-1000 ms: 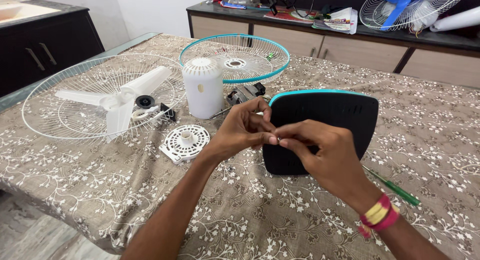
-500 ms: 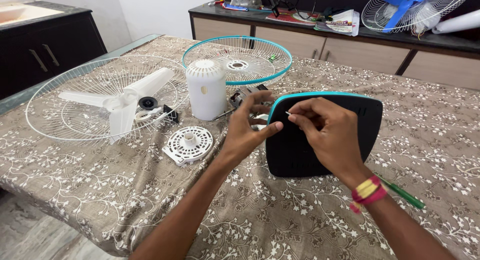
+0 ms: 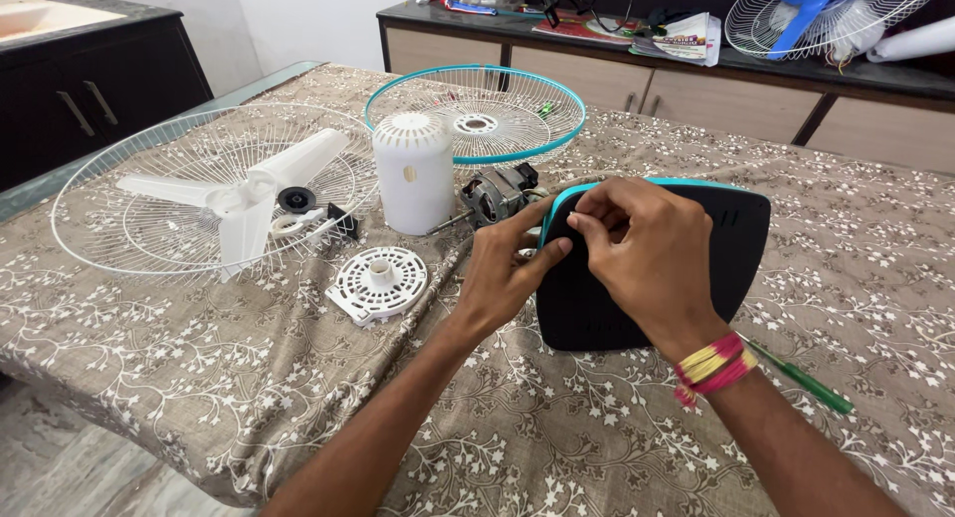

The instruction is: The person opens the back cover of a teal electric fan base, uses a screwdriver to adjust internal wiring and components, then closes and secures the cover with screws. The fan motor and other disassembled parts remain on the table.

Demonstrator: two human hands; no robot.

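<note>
Pinching black fan base (image 3: 686,278) edge, frame centre, left hand (image 3: 507,268) and right hand (image 3: 647,253) together | fan in parts: motor (image 3: 494,194), white blade (image 3: 244,194), guards loose upper left

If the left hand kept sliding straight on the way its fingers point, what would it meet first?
The left hand points up and right, already touching the black fan base at its teal rim. Past that, probably the fan motor, though depth is unclear.

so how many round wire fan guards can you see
3: white guard at table left under the blades, teal-rimmed guard at table back, white guard on the counter fan, partly cropped.
</note>
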